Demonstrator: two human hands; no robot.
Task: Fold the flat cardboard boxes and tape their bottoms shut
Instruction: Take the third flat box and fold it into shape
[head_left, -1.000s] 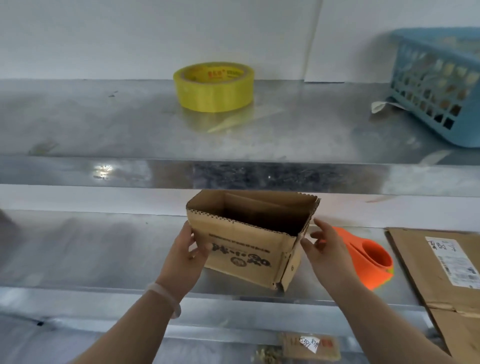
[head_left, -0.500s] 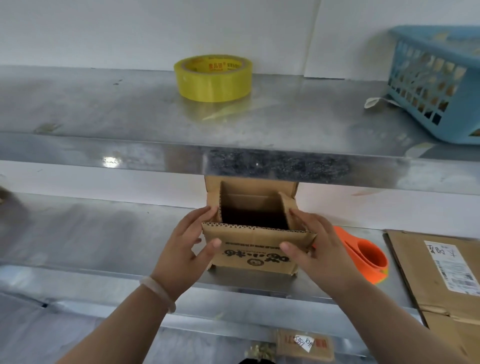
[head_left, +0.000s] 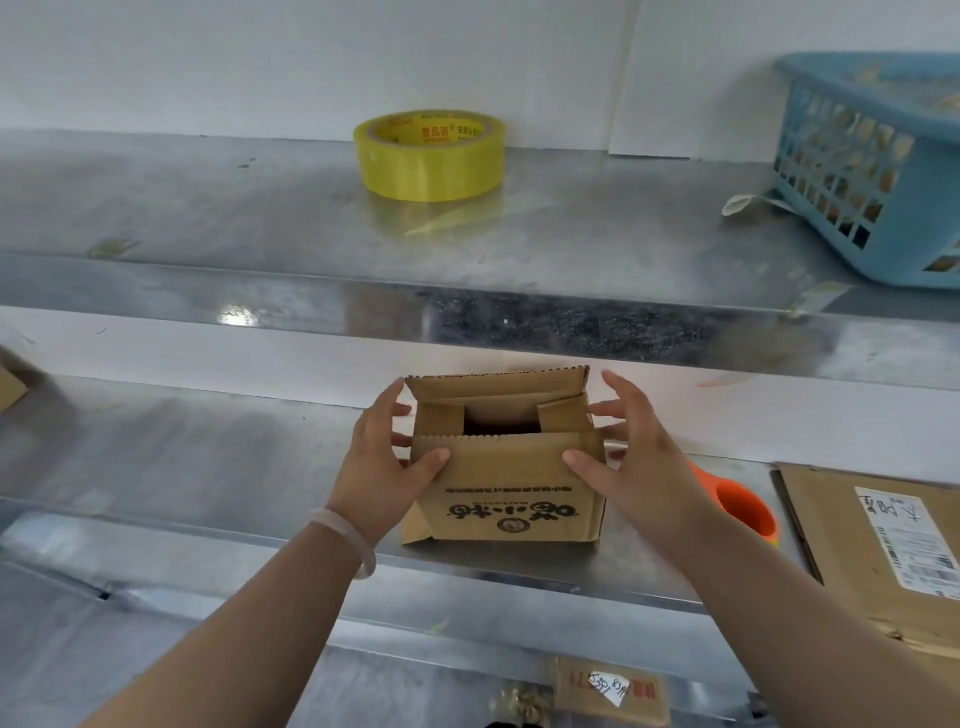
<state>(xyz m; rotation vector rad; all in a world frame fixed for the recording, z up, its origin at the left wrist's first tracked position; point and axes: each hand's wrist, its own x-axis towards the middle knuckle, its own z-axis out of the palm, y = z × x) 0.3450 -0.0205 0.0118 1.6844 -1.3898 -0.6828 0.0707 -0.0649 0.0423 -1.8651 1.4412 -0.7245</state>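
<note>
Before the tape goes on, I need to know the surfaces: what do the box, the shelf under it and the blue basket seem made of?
The box: brown corrugated cardboard, matte, with wavy cut flap edges. The shelf: sheet metal, perhaps galvanised or stainless steel, dull grey sheen with blurred reflections. The basket: moulded plastic, slightly glossy, uniform blue lattice walls.

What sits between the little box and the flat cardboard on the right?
An orange plastic object, partly hidden behind the right hand, seen in the head view.

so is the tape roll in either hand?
No, the yellow tape roll lies on the upper shelf, while the left hand and right hand are both at the cardboard box.
</note>
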